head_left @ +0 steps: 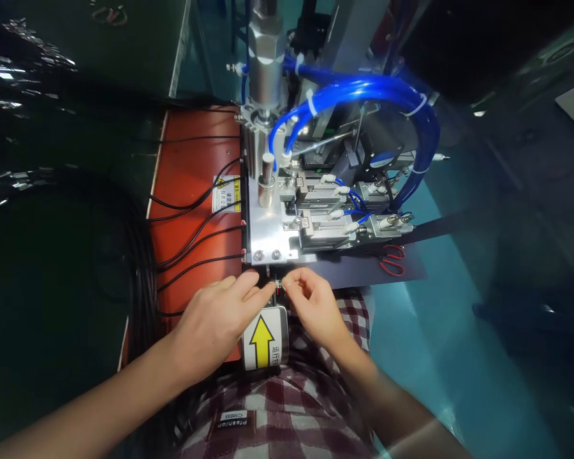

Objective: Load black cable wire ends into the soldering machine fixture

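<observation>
My left hand is closed, its thumb and forefinger brought together at the front edge of a metal machine. Close by on the right, my right hand pinches with thumb and forefinger. Between the two sets of fingertips sits a tiny part with a bit of red, too small to name. I cannot tell which hand grips it. Just below my fingers is a white plate with a yellow arrow. Black cables run into the machine's left side, one ending near my left hand.
Red-handled scissors lie on the dark ledge at the right. Blue air tubes arch over the pneumatic cylinders. A bundle of black cables hangs left of the orange-red surface, which carries a warning label.
</observation>
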Motion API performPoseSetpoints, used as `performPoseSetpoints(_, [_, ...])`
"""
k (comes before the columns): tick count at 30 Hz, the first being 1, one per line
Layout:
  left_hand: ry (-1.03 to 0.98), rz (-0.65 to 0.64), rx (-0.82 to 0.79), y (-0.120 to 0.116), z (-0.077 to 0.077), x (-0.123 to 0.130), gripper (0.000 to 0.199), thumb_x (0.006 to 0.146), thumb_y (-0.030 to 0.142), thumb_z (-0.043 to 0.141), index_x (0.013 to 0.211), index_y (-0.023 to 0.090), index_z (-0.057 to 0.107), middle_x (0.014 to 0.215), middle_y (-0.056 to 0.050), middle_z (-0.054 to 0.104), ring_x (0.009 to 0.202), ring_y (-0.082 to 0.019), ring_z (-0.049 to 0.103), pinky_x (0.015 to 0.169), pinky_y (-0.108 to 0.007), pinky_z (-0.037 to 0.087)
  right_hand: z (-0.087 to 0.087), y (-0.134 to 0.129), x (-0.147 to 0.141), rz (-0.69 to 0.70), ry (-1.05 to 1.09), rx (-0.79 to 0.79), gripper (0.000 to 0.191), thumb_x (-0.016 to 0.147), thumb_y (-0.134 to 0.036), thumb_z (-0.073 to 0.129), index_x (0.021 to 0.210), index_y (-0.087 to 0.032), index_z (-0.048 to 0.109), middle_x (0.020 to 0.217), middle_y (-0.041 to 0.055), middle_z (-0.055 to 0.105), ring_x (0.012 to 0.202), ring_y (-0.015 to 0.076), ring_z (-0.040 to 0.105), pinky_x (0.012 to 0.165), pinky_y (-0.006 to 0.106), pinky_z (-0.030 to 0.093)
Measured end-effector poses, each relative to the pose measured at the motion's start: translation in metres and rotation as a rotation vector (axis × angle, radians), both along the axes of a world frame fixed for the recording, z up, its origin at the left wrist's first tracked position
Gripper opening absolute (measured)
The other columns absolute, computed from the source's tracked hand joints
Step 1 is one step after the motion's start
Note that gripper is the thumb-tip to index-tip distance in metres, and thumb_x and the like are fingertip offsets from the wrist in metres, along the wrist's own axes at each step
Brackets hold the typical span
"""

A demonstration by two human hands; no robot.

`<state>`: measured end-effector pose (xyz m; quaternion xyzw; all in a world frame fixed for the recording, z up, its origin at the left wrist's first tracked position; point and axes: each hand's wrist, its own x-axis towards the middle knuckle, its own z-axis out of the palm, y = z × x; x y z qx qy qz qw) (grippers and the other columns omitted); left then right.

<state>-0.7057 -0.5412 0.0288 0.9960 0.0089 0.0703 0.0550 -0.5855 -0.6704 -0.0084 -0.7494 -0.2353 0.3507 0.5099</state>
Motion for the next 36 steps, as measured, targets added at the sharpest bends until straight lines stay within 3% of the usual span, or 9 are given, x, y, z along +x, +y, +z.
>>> performPoseSetpoints(3, [0.012,0.011,-0.058,0.001,0.000,0.000,0.030,0.086,0.010,0.046,0.111,0.017,0.061,0.079,-0.003,0.055,0.055,-0.018,0.051,0.047,-0.030,0.041,-0.006,-0.002,0.005,-0.032,0.195,0.012,0.022,0.083,-0.038,0.053,0.072,-0.018,0.050,0.058,-0.0044,0.046,0.051,0.0108,0.041,0.048,0.024,0.033])
performPoseSetpoints(12, [0.010,0.023,-0.121,0.003,0.000,0.000,0.031,0.088,0.010,0.043,0.110,0.017,0.063,0.081,-0.005,0.059,0.060,-0.016,0.056,0.051,-0.027,0.044,-0.007,-0.007,0.006,-0.034,0.287,0.123,0.024,0.085,-0.041,0.053,0.075,-0.018,0.053,0.065,-0.0025,0.052,0.053,0.0110,0.048,0.052,0.025,0.039])
performPoseSetpoints(19, [0.002,0.021,-0.179,0.004,0.001,0.001,0.032,0.087,0.008,0.039,0.106,0.016,0.063,0.086,-0.006,0.063,0.067,-0.019,0.061,0.056,-0.030,0.049,-0.006,0.002,0.005,-0.006,0.305,0.099,0.021,0.080,-0.038,0.056,0.073,-0.019,0.051,0.060,-0.0041,0.049,0.051,0.0104,0.044,0.049,0.025,0.037])
performPoseSetpoints(26, [-0.001,0.022,-0.212,0.006,0.000,0.000,0.032,0.086,0.006,0.039,0.108,0.017,0.060,0.088,-0.006,0.062,0.070,-0.018,0.061,0.058,-0.029,0.050,0.003,0.001,0.005,0.001,-0.045,0.018,0.018,0.084,-0.032,0.051,0.071,-0.020,0.051,0.065,-0.0023,0.052,0.060,0.0126,0.047,0.057,0.026,0.038])
performPoseSetpoints(31, [-0.006,0.028,-0.218,0.006,0.000,0.002,0.030,0.087,0.008,0.040,0.106,0.017,0.060,0.087,-0.006,0.063,0.068,-0.019,0.062,0.056,-0.030,0.051,-0.007,0.000,0.013,0.016,0.401,0.104,0.026,0.078,-0.042,0.058,0.071,-0.018,0.052,0.063,-0.0033,0.052,0.050,0.0099,0.046,0.052,0.025,0.037])
performPoseSetpoints(36, [0.012,0.028,-0.232,0.006,0.001,0.002,0.029,0.088,0.010,0.040,0.107,0.016,0.060,0.085,-0.006,0.062,0.063,-0.019,0.061,0.053,-0.030,0.051,-0.015,-0.004,0.013,-0.052,0.448,0.143,0.030,0.077,-0.046,0.060,0.076,-0.017,0.057,0.062,-0.0038,0.052,0.052,0.0102,0.048,0.054,0.026,0.037])
